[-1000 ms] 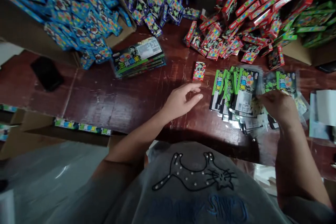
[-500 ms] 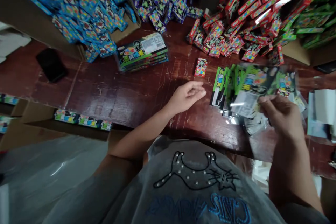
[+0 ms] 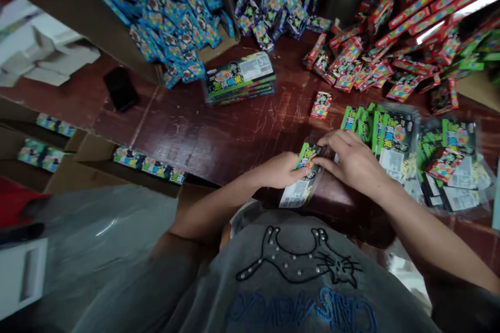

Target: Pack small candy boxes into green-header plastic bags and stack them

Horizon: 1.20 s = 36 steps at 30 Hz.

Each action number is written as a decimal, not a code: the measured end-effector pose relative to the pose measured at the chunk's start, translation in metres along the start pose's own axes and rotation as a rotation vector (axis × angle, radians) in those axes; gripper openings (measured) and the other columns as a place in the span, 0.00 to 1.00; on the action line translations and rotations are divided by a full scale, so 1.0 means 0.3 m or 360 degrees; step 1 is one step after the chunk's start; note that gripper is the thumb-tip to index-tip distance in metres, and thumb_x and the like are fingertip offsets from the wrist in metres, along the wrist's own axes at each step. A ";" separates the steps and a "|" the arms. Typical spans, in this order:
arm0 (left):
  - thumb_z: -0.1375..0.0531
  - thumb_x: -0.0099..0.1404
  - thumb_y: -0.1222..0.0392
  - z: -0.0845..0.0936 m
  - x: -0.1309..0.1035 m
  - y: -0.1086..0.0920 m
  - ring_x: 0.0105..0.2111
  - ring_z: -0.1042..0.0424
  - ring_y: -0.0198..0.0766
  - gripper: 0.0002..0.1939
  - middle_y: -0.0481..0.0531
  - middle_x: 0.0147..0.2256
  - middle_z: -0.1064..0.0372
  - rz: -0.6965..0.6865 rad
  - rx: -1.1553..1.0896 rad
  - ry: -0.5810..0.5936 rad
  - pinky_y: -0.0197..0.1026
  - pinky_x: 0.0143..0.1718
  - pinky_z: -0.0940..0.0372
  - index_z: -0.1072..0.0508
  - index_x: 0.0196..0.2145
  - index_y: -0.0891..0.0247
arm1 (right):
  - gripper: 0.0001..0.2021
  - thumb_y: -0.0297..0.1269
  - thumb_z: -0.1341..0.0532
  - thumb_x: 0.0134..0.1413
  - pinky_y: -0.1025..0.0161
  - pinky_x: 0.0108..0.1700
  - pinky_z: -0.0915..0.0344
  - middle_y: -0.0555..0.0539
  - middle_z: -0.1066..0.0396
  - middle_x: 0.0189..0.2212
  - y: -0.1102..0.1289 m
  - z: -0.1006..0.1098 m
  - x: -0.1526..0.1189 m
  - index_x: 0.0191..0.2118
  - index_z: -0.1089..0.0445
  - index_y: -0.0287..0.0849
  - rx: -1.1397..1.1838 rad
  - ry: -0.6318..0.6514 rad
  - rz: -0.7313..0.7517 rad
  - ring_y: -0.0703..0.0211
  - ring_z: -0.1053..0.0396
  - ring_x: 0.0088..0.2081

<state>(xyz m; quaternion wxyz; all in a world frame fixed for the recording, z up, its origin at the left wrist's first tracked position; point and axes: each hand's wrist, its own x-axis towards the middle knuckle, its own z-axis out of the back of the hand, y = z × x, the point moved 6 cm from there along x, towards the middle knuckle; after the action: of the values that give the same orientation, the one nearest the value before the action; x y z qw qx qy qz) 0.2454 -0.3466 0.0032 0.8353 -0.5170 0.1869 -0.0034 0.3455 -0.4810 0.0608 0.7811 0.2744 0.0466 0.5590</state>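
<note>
Low centre of frame: left hand [image 3: 280, 170] and right hand [image 3: 351, 161] both grip one green printed bag [image 3: 302, 179] at the table [image 3: 219, 135] edge. Just right lies a fanned bag stack [image 3: 394, 140]; beyond, a lone red box [image 3: 321, 105]. Upper frame: blue boxes [image 3: 172, 10] left, red boxes [image 3: 398, 26] right.

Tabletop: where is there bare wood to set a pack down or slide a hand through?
Bare wood lies between the black phone, the sealed bundle and the left hand. A narrower strip runs around the lone red box. To the right the green bag stack crowds the table; the red boxes crowd the back.
</note>
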 end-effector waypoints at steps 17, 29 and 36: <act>0.32 0.68 0.45 0.133 -0.114 0.176 0.35 0.20 0.42 0.18 0.54 0.38 0.16 0.0266 -0.0666 -0.1142 0.41 0.37 0.28 0.16 0.42 0.65 | 0.26 0.62 0.37 0.66 0.44 0.58 0.25 0.37 0.20 0.52 -0.037 -0.146 0.071 0.57 0.33 0.46 0.0878 -0.0242 -0.0834 0.46 0.20 0.52; 0.32 0.71 0.46 0.114 -0.174 0.169 0.37 0.19 0.41 0.15 0.50 0.39 0.15 0.0218 -0.0182 -0.0945 0.38 0.38 0.32 0.15 0.46 0.58 | 0.23 0.55 0.38 0.71 0.42 0.60 0.29 0.36 0.22 0.52 0.057 -0.151 0.206 0.58 0.26 0.43 0.0149 0.0022 -0.0212 0.41 0.25 0.55; 0.24 0.58 0.47 0.112 -0.194 0.158 0.37 0.19 0.42 0.23 0.53 0.40 0.17 0.0157 -0.0452 -0.0386 0.39 0.37 0.30 0.19 0.47 0.62 | 0.13 0.50 0.37 0.70 0.57 0.49 0.25 0.49 0.19 0.42 0.121 -0.099 0.255 0.46 0.16 0.52 0.0952 0.1082 0.0130 0.56 0.21 0.44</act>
<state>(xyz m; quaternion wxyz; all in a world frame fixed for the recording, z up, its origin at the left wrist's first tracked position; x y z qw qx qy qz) 0.1931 -0.2839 -0.0066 0.7696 -0.6165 0.1084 0.1263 0.3316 -0.3930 0.0710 0.5852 0.2903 0.4490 0.6097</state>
